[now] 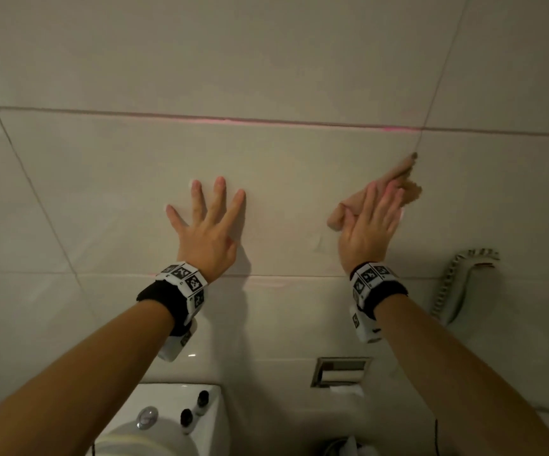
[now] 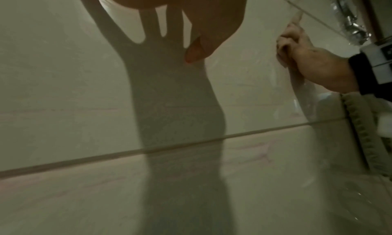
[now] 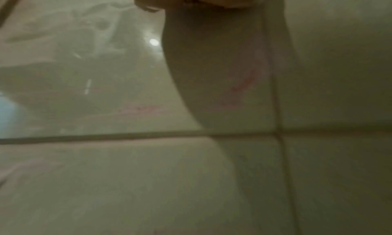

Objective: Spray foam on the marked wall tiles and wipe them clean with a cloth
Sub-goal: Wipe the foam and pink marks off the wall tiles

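Observation:
My left hand [image 1: 207, 225] lies flat on the pale wall tile [image 1: 118, 192], fingers spread and straight, holding nothing. My right hand [image 1: 370, 222] presses a tan cloth [image 1: 401, 169] against the same tile with straight fingers, just left of the vertical grout line. The cloth sticks out beyond the fingertips and below the thumb. A faint pink mark [image 1: 233, 120] runs along the horizontal grout above both hands. The right wrist view shows red smears [image 3: 244, 84] on the tile. In the left wrist view my left palm [image 2: 191, 20] is close up and the right hand [image 2: 314, 65] is on the wall.
Below the hands is a white toilet tank [image 1: 167, 399] with small dark-capped bottles [image 1: 202, 401] on its lid. A recessed metal paper holder [image 1: 340, 371] is set in the wall. A wall phone with a coiled cord [image 1: 464, 284] hangs at the right.

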The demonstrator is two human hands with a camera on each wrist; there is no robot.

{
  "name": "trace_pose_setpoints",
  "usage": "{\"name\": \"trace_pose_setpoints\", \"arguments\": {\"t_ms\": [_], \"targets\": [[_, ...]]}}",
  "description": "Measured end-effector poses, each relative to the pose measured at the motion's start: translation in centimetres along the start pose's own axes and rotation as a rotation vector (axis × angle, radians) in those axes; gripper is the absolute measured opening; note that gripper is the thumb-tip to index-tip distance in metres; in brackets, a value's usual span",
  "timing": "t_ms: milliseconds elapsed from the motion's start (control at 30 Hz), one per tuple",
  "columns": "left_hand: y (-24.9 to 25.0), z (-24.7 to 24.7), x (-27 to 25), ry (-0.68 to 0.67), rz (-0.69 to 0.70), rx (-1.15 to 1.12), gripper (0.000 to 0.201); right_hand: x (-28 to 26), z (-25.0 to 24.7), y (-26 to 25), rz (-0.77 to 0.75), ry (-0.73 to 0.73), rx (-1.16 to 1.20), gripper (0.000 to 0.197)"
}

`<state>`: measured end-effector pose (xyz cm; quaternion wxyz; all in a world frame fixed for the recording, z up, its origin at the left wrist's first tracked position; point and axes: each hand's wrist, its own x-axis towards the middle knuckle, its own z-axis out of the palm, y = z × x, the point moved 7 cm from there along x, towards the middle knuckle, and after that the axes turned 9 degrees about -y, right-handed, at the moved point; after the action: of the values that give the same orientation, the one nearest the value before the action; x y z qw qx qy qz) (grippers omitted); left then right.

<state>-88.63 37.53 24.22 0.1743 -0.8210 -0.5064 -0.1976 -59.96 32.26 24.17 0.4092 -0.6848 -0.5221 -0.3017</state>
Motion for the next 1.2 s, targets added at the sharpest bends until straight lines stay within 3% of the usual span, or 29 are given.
{"name": "trace_pose_setpoints", "arguments": {"t_ms": [200, 400, 667, 867, 1200], "targets": [[3.1, 0.8, 0.0, -0.009, 0.039, -0.007, 0.107, -3.5, 0.7, 6.3, 0.290, 0.045, 0.200, 0.066], [2.9, 0.9, -1.1, -0.031, 0.064, -0.032, 0.105, -7.4, 3.2, 6.8, 0.512, 0.049, 0.402, 0.077], [-2.1, 1.7, -4.1, -0.113, 0.012, -0.123, 0.098, -12.0, 7.6, 2.0, 0.730, 0.089, 0.555, 0.068], [-5.7, 2.2, -5.7, -0.160, -0.013, -0.128, 0.097, -13.5, 9.3, -3.5, 0.756, -0.005, 0.662, 0.077], [-8.9, 2.3, -6.9, -0.177, 0.011, -0.175, 0.093, -14.8, 9.6, -9.3, 0.843, -0.111, 0.874, 0.062]]}}
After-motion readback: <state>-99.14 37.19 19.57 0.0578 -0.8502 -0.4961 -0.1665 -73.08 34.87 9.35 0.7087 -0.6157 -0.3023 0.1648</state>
